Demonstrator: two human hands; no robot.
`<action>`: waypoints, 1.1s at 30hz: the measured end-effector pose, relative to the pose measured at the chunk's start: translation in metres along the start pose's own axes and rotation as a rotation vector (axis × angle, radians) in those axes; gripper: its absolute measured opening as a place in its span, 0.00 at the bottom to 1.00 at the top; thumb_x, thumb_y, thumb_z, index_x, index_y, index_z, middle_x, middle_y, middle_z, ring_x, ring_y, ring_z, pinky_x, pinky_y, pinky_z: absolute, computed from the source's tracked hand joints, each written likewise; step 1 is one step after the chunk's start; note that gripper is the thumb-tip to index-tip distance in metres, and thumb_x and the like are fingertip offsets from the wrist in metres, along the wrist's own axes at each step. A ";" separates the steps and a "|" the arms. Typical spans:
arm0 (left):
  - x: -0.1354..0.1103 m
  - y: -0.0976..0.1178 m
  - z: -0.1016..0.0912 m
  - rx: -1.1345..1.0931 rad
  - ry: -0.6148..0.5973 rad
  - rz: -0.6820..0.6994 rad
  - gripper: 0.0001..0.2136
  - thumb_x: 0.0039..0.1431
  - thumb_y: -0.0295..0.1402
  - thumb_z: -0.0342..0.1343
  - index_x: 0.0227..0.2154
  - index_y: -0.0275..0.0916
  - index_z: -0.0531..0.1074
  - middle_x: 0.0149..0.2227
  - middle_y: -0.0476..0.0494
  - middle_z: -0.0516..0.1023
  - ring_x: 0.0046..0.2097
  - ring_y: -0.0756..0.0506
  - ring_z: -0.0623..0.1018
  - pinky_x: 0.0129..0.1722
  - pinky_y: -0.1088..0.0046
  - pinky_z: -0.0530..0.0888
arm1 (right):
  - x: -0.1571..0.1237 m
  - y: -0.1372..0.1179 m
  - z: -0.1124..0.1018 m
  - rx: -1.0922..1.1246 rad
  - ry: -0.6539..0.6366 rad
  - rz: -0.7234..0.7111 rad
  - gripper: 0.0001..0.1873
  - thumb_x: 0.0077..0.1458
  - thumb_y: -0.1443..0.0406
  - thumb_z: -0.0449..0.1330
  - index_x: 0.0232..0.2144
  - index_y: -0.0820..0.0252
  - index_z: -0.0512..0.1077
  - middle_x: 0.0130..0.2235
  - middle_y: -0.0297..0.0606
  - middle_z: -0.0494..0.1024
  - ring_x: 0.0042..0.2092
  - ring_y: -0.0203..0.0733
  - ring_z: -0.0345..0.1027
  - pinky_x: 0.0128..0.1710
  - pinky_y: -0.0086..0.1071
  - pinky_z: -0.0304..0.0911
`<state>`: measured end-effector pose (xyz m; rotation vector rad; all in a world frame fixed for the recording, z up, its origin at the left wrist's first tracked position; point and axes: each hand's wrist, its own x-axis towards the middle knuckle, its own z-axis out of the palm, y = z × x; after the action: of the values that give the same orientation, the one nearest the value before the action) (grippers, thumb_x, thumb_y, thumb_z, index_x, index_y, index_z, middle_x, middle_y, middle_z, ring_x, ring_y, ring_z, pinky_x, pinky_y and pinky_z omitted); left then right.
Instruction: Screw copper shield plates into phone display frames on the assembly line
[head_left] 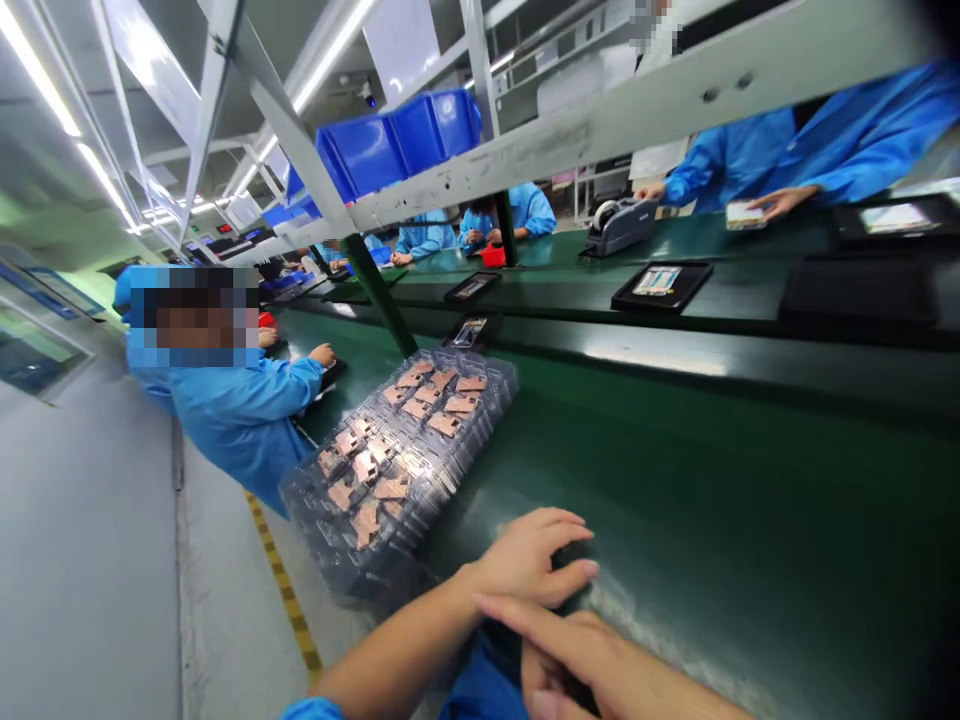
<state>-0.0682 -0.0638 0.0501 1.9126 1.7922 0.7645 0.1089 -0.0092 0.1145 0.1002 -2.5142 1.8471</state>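
Observation:
My left hand (536, 555) reaches over the green bench, palm down, with its fingers apart and nothing in them. Across its wrist lies the stretched index finger of my right hand (574, 650); the other fingers of that hand are loosely bent and partly cut off by the lower edge, and no object shows in it. Left of my hands stands a stack of clear plastic trays (480, 455), whose top tray carries several flat copper-coloured plates (365, 466) with notched edges. Neither hand touches the trays.
The green bench (675, 480) runs along a raised belt with black trays (660, 287) holding device parts. A tape dispenser (622, 228) stands beyond. Blue bins (397, 140) sit on a metal frame overhead. A co-worker in blue (232, 420) sits at left; others work opposite.

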 end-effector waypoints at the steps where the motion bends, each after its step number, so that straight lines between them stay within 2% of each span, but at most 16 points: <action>1: 0.009 -0.003 0.009 0.018 -0.010 -0.014 0.19 0.65 0.39 0.58 0.53 0.33 0.76 0.55 0.35 0.78 0.57 0.43 0.77 0.60 0.69 0.72 | -0.001 0.009 -0.001 -0.020 0.061 0.052 0.29 0.64 0.59 0.52 0.66 0.54 0.66 0.37 0.36 0.82 0.34 0.37 0.74 0.38 0.28 0.72; 4: 0.042 -0.012 0.027 0.102 -0.045 -0.048 0.17 0.65 0.39 0.58 0.51 0.34 0.77 0.50 0.38 0.81 0.53 0.43 0.79 0.57 0.69 0.74 | -0.019 0.052 -0.017 -0.148 0.379 0.177 0.24 0.64 0.55 0.51 0.54 0.57 0.77 0.35 0.40 0.82 0.37 0.42 0.76 0.41 0.31 0.73; 6: 0.066 -0.014 0.035 0.143 -0.041 -0.051 0.16 0.66 0.40 0.57 0.49 0.35 0.78 0.48 0.38 0.82 0.52 0.42 0.80 0.56 0.66 0.74 | -0.038 0.089 -0.036 -0.252 0.608 0.220 0.24 0.62 0.50 0.53 0.44 0.57 0.81 0.36 0.42 0.82 0.38 0.44 0.77 0.41 0.31 0.74; 9: 0.104 -0.013 0.050 0.170 -0.032 -0.057 0.15 0.65 0.41 0.57 0.47 0.37 0.79 0.45 0.40 0.82 0.50 0.41 0.80 0.55 0.63 0.75 | -0.067 0.138 -0.062 -0.377 0.904 0.281 0.23 0.59 0.47 0.55 0.36 0.56 0.80 0.35 0.41 0.83 0.32 0.43 0.77 0.31 0.27 0.72; 11: 0.128 -0.010 0.062 0.173 -0.040 -0.062 0.15 0.65 0.42 0.56 0.47 0.39 0.79 0.43 0.42 0.82 0.48 0.42 0.80 0.53 0.65 0.76 | -0.083 0.160 -0.072 -0.425 1.001 0.336 0.23 0.57 0.46 0.55 0.34 0.56 0.79 0.32 0.38 0.82 0.26 0.40 0.74 0.26 0.26 0.69; 14: 0.153 -0.007 0.079 0.170 -0.045 -0.067 0.15 0.67 0.43 0.54 0.47 0.41 0.79 0.42 0.45 0.82 0.47 0.43 0.81 0.50 0.66 0.77 | -0.092 0.176 -0.078 -0.455 1.017 0.392 0.22 0.57 0.47 0.55 0.33 0.56 0.78 0.27 0.34 0.80 0.20 0.36 0.67 0.22 0.27 0.66; 16: 0.161 -0.007 0.084 0.171 -0.042 -0.069 0.15 0.67 0.43 0.53 0.45 0.42 0.80 0.41 0.46 0.82 0.46 0.43 0.81 0.49 0.66 0.77 | -0.092 0.178 -0.078 -0.459 1.043 0.405 0.22 0.57 0.47 0.54 0.32 0.55 0.77 0.24 0.33 0.78 0.18 0.36 0.65 0.21 0.27 0.65; 19: 0.161 -0.010 0.085 0.168 -0.039 -0.057 0.14 0.68 0.42 0.53 0.44 0.43 0.80 0.42 0.47 0.82 0.46 0.45 0.81 0.49 0.69 0.76 | -0.087 0.176 -0.077 -0.470 1.060 0.384 0.22 0.57 0.47 0.53 0.30 0.55 0.77 0.25 0.33 0.78 0.19 0.36 0.66 0.22 0.27 0.65; 22: 0.157 -0.012 0.082 0.164 -0.040 -0.040 0.13 0.68 0.41 0.52 0.44 0.43 0.80 0.42 0.48 0.82 0.47 0.46 0.80 0.49 0.71 0.76 | -0.085 0.174 -0.077 -0.490 1.025 0.356 0.21 0.57 0.47 0.54 0.30 0.55 0.77 0.26 0.33 0.79 0.21 0.36 0.68 0.23 0.26 0.65; 30: 0.158 -0.012 0.083 0.166 -0.052 -0.020 0.14 0.68 0.42 0.52 0.44 0.44 0.80 0.42 0.47 0.82 0.48 0.45 0.80 0.49 0.70 0.75 | -0.083 0.168 -0.075 -0.471 1.060 0.349 0.20 0.56 0.47 0.54 0.29 0.54 0.77 0.25 0.33 0.78 0.20 0.36 0.65 0.23 0.27 0.65; 33: 0.158 -0.012 0.084 0.164 -0.052 -0.018 0.14 0.68 0.42 0.52 0.44 0.44 0.80 0.42 0.47 0.82 0.48 0.44 0.80 0.49 0.70 0.75 | -0.082 0.163 -0.075 -0.462 1.053 0.357 0.20 0.56 0.47 0.54 0.27 0.54 0.75 0.25 0.33 0.78 0.21 0.37 0.67 0.23 0.27 0.66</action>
<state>-0.0206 0.1000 -0.0039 1.9965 1.8893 0.5719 0.1782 0.1138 -0.0230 -1.0651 -2.0889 0.8707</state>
